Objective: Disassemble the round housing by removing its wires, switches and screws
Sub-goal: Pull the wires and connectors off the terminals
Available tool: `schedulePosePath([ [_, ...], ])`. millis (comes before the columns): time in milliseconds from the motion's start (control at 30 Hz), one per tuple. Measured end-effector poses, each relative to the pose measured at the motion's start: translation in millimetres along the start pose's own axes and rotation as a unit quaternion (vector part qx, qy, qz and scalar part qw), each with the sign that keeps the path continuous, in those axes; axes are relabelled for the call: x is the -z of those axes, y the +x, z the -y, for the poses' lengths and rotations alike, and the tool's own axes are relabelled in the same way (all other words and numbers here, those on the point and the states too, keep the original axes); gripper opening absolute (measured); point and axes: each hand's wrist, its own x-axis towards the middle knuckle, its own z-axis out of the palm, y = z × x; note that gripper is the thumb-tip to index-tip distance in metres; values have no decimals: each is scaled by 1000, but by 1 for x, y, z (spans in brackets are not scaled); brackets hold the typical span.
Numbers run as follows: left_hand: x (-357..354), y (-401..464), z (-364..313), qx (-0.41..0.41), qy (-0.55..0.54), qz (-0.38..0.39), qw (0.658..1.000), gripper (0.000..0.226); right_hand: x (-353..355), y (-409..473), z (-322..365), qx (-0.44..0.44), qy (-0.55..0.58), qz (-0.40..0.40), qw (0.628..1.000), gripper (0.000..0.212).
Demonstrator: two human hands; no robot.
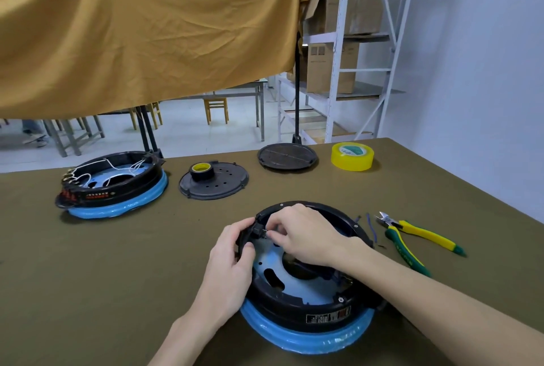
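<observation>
Pinching a small part at the black switch (259,230), the right hand (306,233) works inside the round housing (306,292), which sits on the desk (117,262); the left hand (232,259) grips the rim. Best to brace firmly and pull straight; cutters (412,239) lie near

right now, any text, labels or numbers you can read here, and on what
None can be read.
Label on the near round housing: too blurred.
Red markings on the far housing: too blurred.
Print on the yellow tape roll: too small.
Print on the cardboard boxes: too small.
</observation>
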Motion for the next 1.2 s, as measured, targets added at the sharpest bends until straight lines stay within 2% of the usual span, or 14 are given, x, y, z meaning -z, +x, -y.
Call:
schedulePosePath([
  [200, 1, 2, 3, 1, 5, -2, 1000, 45, -3, -6, -13, -23, 57, -15, 998, 16],
  [300, -3, 3, 3, 5, -7, -18, 1000, 46, -3, -4, -16, -21, 61, -51, 997, 18],
  [433, -5, 1, 0, 3, -12, -14, 1000, 45, -8, -2, -14, -27, 84, -38, 995, 19],
  [533, -5, 1, 1, 2, -12, -16, 1000, 46, -6, -2, -17, -34, 143, -92, 985, 17],
  [600, -4, 1, 1, 3, -12, -18, 1000, 45, 0, 0, -18, -42, 228, -148, 961, 16],
  [733, -5, 2, 0, 6, -13, -21, 1000, 45, 25, 10, -30, -97, 425, -237, 868, 14],
  [800, -5, 2, -1, 8, -14, -21, 1000, 45, 34, 11, -34, -107, 447, -227, 858, 15],
  [933, -5, 3, -4, 10, -15, -19, 1000, 45, 44, 9, -34, -102, 398, -160, 897, 17],
  [1100, -5, 0, -7, 20, -13, -15, 1000, 44, 63, 15, -33, -139, 413, -164, 885, 17],
  [1200, -4, 0, -9, 22, -9, -14, 1000, 44, 68, 15, -36, -156, 401, -113, 895, 16],
])
